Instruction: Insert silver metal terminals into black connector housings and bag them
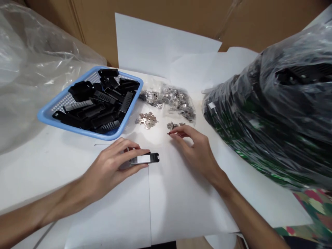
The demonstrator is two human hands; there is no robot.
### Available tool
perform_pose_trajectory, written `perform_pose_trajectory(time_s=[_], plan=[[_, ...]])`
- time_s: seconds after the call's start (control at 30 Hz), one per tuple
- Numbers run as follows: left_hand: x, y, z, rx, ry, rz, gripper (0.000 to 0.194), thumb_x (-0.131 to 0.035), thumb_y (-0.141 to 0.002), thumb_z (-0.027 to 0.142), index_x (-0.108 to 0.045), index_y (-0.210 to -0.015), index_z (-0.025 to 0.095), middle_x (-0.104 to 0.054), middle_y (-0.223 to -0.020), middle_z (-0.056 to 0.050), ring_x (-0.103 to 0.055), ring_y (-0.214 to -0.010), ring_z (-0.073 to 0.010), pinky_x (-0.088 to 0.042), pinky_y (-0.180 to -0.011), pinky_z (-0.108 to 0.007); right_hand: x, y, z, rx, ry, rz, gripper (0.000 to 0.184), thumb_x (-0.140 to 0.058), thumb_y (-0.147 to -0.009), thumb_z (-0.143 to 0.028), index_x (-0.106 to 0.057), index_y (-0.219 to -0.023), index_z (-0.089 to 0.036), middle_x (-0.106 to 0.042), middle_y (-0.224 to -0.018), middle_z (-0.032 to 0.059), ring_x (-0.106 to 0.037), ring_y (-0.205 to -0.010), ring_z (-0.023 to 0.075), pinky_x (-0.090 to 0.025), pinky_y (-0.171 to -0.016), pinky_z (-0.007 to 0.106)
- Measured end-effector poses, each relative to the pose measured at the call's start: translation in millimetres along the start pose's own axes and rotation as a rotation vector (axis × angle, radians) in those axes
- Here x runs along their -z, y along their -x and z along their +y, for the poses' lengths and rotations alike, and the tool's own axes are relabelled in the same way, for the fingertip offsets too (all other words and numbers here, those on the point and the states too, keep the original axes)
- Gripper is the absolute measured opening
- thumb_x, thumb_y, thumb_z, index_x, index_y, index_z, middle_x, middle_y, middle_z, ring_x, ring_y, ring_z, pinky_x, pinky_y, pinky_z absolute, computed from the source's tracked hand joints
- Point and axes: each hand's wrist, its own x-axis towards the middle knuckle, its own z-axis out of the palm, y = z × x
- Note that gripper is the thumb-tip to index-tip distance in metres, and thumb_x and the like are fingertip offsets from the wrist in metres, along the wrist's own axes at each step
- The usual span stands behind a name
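At far left we see a blue perforated plastic basket [52, 110] heaped with black ribbed plastic housings [100, 103], and just in front of it the left hand [114, 166] pinches one black plastic housing with a white label [145, 158] flat on the white paper sheet [181, 193]. Further right, the right hand [195, 148] rests with fingertips curled together at a small scatter of silvery metal clips [173, 125]; whether it actually grips one we cannot tell. A clear bag of dark parts [272, 114] bulks at the right edge.
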Motion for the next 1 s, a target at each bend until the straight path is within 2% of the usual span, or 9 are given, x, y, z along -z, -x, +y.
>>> perform_pose_trajectory(time_s=[0.07, 0.17, 0.27, 0.37, 0.43, 0.53, 0.63, 0.77, 1.0], plan=[[2.1, -4, 6, 0.192, 0.201, -0.070, 0.022, -0.065, -0.101, 0.039, -0.073, -0.116, 0.026, -0.072, -0.104, -0.004, -0.067, -0.093, -0.0196, -0.055, -0.082, -0.032, 1, 4, -10, -0.004, -0.115, 0.001, 0.005, -0.067, -0.098, -0.026, -0.071, -0.098, -0.023, -0.076, -0.097, 0.0039, -0.072, -0.089, 0.0213, -0.058, -0.081, 0.036], [5.6, -11, 16, 0.500, 0.618, -0.213, 0.035, -0.051, -0.106, 0.048, -0.073, -0.106, 0.021, -0.073, -0.093, -0.006, -0.067, -0.084, -0.0184, -0.055, -0.075, -0.031, 0, 11, -23, 0.032, -0.210, 0.012, 0.007, -0.070, -0.097, -0.022, -0.075, -0.100, -0.025, -0.076, -0.097, 0.0023, -0.072, -0.091, 0.0202, -0.059, -0.083, 0.036], [5.1, -12, 19, 0.636, 0.956, -0.251, 0.038, -0.051, -0.106, 0.047, -0.075, -0.112, 0.019, -0.076, -0.106, -0.012, -0.067, -0.085, -0.0188, -0.057, -0.079, -0.034, -2, 15, -32, 0.089, -0.246, 0.019, 0.016, -0.070, -0.096, -0.017, -0.078, -0.105, -0.029, -0.077, -0.099, 0.0016, -0.072, -0.092, 0.0200, -0.060, -0.084, 0.037], [0.3, -11, 16, 0.662, 1.097, -0.229, 0.035, -0.058, -0.103, 0.047, -0.075, -0.116, 0.019, -0.077, -0.112, -0.014, -0.065, -0.083, -0.0184, -0.056, -0.079, -0.035, -5, 17, -36, 0.014, -0.319, 0.040, 0.026, -0.075, -0.093, -0.018, -0.076, -0.116, -0.029, -0.078, -0.096, 0.0004, -0.074, -0.088, 0.0188, -0.062, -0.084, 0.037], [-2.6, -10, 14, 0.659, 1.102, -0.253, 0.034, -0.060, -0.102, 0.047, -0.075, -0.115, 0.019, -0.077, -0.111, -0.013, -0.065, -0.083, -0.0181, -0.056, -0.081, -0.035, -7, 17, -37, -0.031, -0.332, 0.036, 0.021, -0.078, -0.091, -0.019, -0.078, -0.110, -0.027, -0.078, -0.094, 0.0000, -0.074, -0.086, 0.0177, -0.063, -0.084, 0.035], [-3.7, -10, 13, 0.645, 1.067, -0.284, 0.033, -0.058, -0.103, 0.047, -0.075, -0.113, 0.020, -0.076, -0.110, -0.012, -0.064, -0.082, -0.0173, -0.057, -0.083, -0.035, -9, 16, -38, 0.021, -0.294, -0.002, 0.011, -0.077, -0.091, -0.016, -0.080, -0.096, -0.025, -0.079, -0.092, 0.0004, -0.073, -0.083, 0.0173, -0.062, -0.079, 0.034], [-2.8, -10, 13, 0.617, 1.011, -0.295, 0.036, -0.052, -0.106, 0.046, -0.073, -0.116, 0.020, -0.077, -0.109, -0.013, -0.065, -0.081, -0.0176, -0.057, -0.084, -0.036, -6, 15, -41, 0.089, -0.277, 0.001, 0.015, -0.075, -0.091, -0.014, -0.080, -0.098, -0.027, -0.079, -0.090, 0.0005, -0.073, -0.081, 0.0187, -0.062, -0.075, 0.036], [-2.8, -11, 13, 0.623, 0.997, -0.287, 0.036, -0.053, -0.105, 0.046, -0.073, -0.116, 0.018, -0.077, -0.109, -0.014, -0.064, -0.081, -0.0180, -0.057, -0.083, -0.037, -1, 16, -46, 0.038, -0.271, 0.058, 0.012, -0.077, -0.090, -0.017, -0.081, -0.095, -0.027, -0.079, -0.088, 0.0015, -0.072, -0.078, 0.0193, -0.061, -0.074, 0.036], [-3.8, -12, 15, 0.631, 1.050, -0.306, 0.034, -0.057, -0.103, 0.049, -0.075, -0.103, 0.020, -0.075, -0.105, -0.011, -0.060, -0.080, -0.0171, -0.055, -0.082, -0.035, -9, 19, -44, 0.139, -0.203, -0.009, 0.017, -0.072, -0.094, -0.014, -0.079, -0.101, -0.027, -0.075, -0.085, 0.0005, -0.071, -0.076, 0.0171, -0.061, -0.069, 0.032]])
